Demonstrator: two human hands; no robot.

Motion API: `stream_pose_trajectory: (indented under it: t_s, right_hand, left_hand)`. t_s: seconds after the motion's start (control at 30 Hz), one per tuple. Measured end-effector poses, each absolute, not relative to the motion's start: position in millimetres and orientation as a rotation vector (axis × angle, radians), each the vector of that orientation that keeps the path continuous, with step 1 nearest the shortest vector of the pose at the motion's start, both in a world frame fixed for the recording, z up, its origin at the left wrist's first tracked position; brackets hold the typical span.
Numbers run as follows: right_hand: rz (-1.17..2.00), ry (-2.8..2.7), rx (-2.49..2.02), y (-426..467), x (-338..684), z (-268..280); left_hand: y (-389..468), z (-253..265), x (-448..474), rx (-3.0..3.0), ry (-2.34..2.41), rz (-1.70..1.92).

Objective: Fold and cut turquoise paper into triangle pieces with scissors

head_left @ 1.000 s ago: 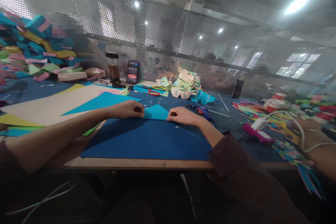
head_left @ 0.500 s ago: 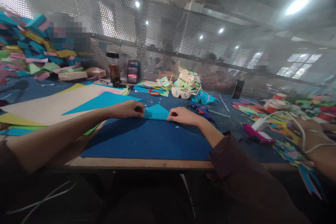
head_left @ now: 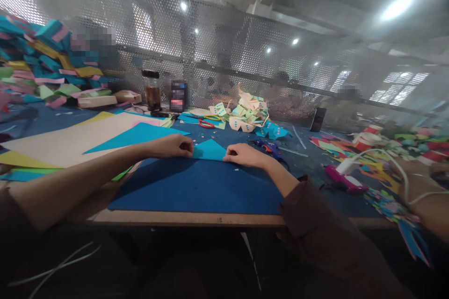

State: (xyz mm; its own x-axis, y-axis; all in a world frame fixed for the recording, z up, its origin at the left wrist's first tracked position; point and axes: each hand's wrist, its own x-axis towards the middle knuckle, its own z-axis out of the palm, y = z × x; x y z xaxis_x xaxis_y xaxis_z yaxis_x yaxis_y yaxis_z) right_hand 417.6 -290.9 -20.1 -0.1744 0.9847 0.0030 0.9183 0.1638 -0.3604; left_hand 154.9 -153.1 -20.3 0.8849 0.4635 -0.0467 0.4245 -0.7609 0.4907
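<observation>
Paper triangle [head_left: 210,150], bright blue, lies flat on the blue-topped bench [head_left: 196,189], set back from its wooden front edge and between a person's two bare hands. The left hand [head_left: 180,145] has its fingers pinched together on the triangle's left corner; the right hand [head_left: 242,155] does the same at the right corner, thumb and finger curled into a small loop. The fingertips partly hide both corners.

As for progress, the sheet already has its three-sided shape, and it looks folded rather than cut, though the layers are too small to make out. The near edge appears straight. Whether the crease is fully pressed cannot be told, and no glue or trimming shows on it; what remains to be done to it is not visible.

The triangle's peak points away from the person, toward the perforated screen [head_left: 210,32]. Its long axis runs left to right, from hand to hand, nearly parallel to the bench's front edge.

A larger blue sheet [head_left: 140,135] rests on a cream sheet [head_left: 66,142] beyond the left forearm. A glue gun [head_left: 268,146] lies just behind the right hand, and red-handled scissors [head_left: 206,124] lie farther back.
</observation>
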Motion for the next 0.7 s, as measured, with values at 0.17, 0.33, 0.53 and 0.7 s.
stream_pose_trajectory:
  t_s: [0.17,0.33,0.53,0.7]
  right_hand:
    - [0.405,-2.199,-1.866,-291.4,416.6,-19.0]
    - [0.407,-2.201,-1.852,-291.5,416.9,-19.1]
    - [0.404,-2.209,-1.845,-290.6,417.9,-20.5]
    - [0.41,-2.203,-1.842,-291.0,417.7,-20.4]
  left_hand:
    - [-151.6,-22.4,154.8,2.571,0.615,0.118]
    - [-149.0,-23.4,154.4,2.566,0.587,0.109]
    - [-145.9,-21.0,152.0,2.535,0.587,0.097]
    - [-143.6,-20.2,150.6,2.529,0.591,0.069]
